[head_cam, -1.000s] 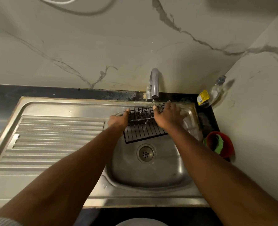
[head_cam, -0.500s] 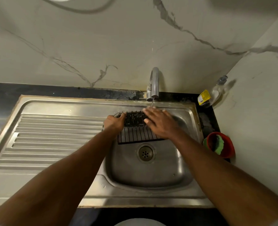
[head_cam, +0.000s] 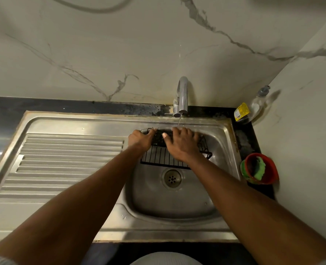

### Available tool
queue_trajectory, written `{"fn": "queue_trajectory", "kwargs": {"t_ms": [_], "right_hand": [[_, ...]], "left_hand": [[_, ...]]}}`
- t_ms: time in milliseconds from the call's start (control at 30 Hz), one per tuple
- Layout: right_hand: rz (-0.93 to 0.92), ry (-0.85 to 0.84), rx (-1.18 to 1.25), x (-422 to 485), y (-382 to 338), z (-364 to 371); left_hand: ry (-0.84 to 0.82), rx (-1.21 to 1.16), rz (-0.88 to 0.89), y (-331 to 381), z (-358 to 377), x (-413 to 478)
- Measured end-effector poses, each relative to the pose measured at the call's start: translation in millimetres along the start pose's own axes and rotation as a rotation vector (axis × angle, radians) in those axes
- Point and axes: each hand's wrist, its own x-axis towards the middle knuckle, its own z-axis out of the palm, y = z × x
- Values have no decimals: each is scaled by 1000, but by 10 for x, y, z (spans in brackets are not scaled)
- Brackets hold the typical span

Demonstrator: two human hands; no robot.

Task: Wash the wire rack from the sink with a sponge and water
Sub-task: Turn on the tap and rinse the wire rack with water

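A steel sink [head_cam: 177, 234] is set into a black counter [head_cam: 63, 105] that meets pale marble-veined walls [head_cam: 120, 44] at the back and on the right. The sink has one basin and one ribbed drainboard [head_cam: 66, 161], which fills its left half. One round drain [head_cam: 171, 178] sits mid-basin. One curved tap [head_cam: 182, 96] stands at the basin's back edge, and a thin stream of water [head_cam: 179, 121] falls from it.

One black wire rack [head_cam: 158, 157] lies in the back half of the basin, under the tap, with its near edge just behind the drain and its right end raised off the basin's floor. Two bare hands are on it. The left hand [head_cam: 140, 139] grips the rack's back left corner, fingers curled over the wire. The right hand [head_cam: 182, 146] lies flat on top of the rack with its fingers straight and spread, pressing down rather than clasping; the stream lands at its fingertips.

In the counter's back right corner stands one clear bottle [head_cam: 253, 109] with a yellow label. Along the sink's right edge, nearer the person, sits one red pot [head_cam: 273, 173] holding something green — a sponge [head_cam: 259, 171], as far as can be told.
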Motion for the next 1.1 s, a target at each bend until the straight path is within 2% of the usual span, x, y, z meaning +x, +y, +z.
{"fn": "queue_trajectory", "kwargs": {"t_ms": [133,300,367,433,533,600,667,733,767,833,967,1100], "right_hand": [[-220,-30,8,0,-191,-13],[-416,-171,-83,28,22,-114],[-408,-155,-37,23,167,-165],[-324,-105,59,6,262,-181],[-207,-65,149,-53,272,-101],[-161,-23,178,-83,287,-52],[-120,39,229,-117,335,-39],[-102,80,288,-148,394,-31],[-112,81,307,-162,423,-26],[-167,67,320,-176,464,-34],[-310,71,195,-172,354,-157],[-323,103,6,-123,93,-200]], "left_hand": [[-31,-1,-13,14,38,-14],[-22,-60,-40,34,31,-68],[-57,-15,-43,79,9,-58],[-77,2,-37,177,-8,-75],[-30,-44,-22,257,52,-83],[-17,-78,-103,193,101,-32],[-177,-168,-295,121,121,-23],[-427,-208,-330,116,85,-99],[-484,-268,-326,135,41,-171],[-550,-415,-370,102,6,-187],[-601,-820,-629,92,48,-183],[-687,-866,-737,80,126,-124]]}}
